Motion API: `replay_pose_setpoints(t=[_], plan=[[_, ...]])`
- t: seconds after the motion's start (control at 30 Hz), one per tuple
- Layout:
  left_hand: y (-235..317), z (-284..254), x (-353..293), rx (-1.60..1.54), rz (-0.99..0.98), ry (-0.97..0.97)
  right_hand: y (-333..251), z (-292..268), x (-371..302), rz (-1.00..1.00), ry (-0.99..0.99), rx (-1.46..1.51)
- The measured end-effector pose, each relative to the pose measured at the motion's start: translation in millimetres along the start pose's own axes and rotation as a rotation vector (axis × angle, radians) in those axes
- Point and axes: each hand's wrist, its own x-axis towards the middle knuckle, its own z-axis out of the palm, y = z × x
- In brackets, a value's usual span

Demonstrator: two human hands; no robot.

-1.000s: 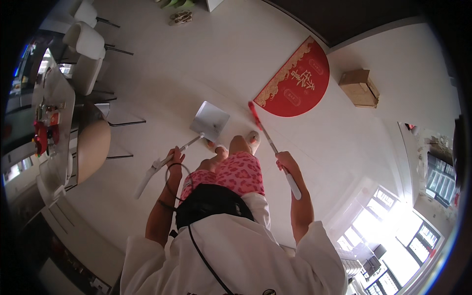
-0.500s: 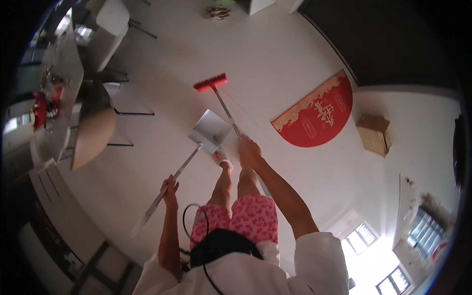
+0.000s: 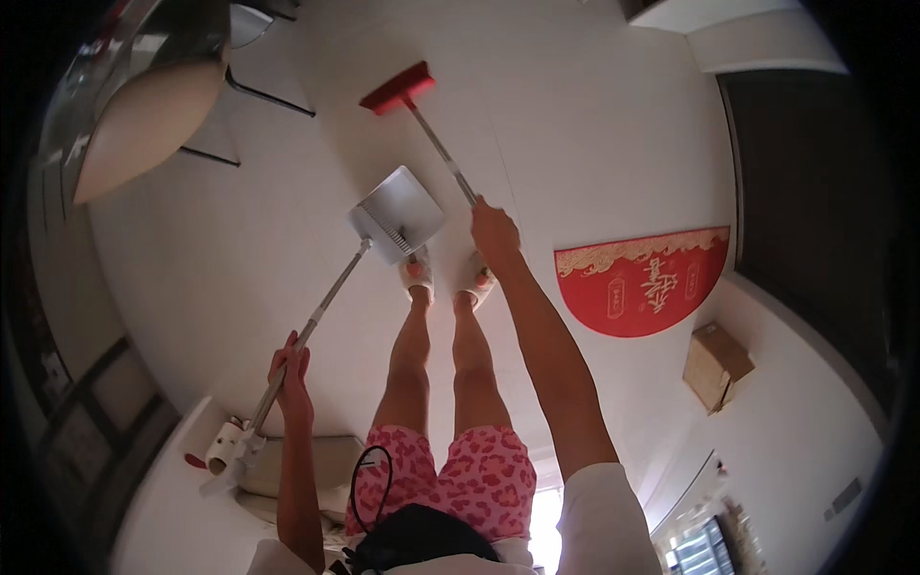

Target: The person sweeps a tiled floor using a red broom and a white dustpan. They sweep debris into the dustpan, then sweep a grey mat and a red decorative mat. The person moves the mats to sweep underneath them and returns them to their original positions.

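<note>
Well ahead of the left hand and off to its left, a tan chair (image 3: 153,125) stands on thin dark legs. The left hand (image 3: 292,372) is wrapped around a long pale handle (image 3: 337,287), low down toward its near end. That handle slants away, ahead and to the right, to a grey dustpan (image 3: 398,201) lying on the floor (image 3: 211,268) in front of the feet, between the two hands and forward of both. The pan looks like thin, stiff plastic, so probably light; held this far back, it would likely swing and tip easily, and a grip higher up the handle, nearer the pan, should steady it. (A small dark patch shows by the comb-like teeth along its near edge, too small to tell what it is.)

Beyond the pan, ahead and to the left of the right hand, is the red head of a broom (image 3: 398,89). Its slim shaft (image 3: 439,146) runs back to the right hand (image 3: 495,233), which is closed around it; the rest is hidden by the forearm. The broom too should be light, with a rigid shaft and bristles that give; the smooth shaft may slip through a loose grip, so a firm hold around it suits best.

To the right of the right hand lies a red half-round mat (image 3: 647,283), likely soft and flat, and farther right and nearer the body, a cardboard box (image 3: 719,369).
</note>
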Motion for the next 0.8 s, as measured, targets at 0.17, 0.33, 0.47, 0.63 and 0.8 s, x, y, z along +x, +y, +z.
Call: replay_pose_setpoints(t=[0.17,0.33,0.47,0.63,0.8], plan=[[-10.9,-8.6,4.9,-0.073,0.024,0.065,79.6,-13.8,-81.4,0.009,-0.013,-0.174],[-8.3,-13.7,6.3,-0.01,0.068,0.033,159.5,-14.5,-213.2,0.093,-0.041,-0.235],[-14.7,-15.1,25.3,0.069,0.145,-0.067,213.1,-12.2,-335.6,0.239,-0.108,-0.233],[-4.2,-5.4,26.9,0.042,0.143,-0.124,195.7,-36.0,-414.2,0.355,-0.036,-0.072],[6.9,8.4,36.0,0.069,0.203,-0.285,150.0,-44.3,-383.1,0.687,-0.016,0.458]])
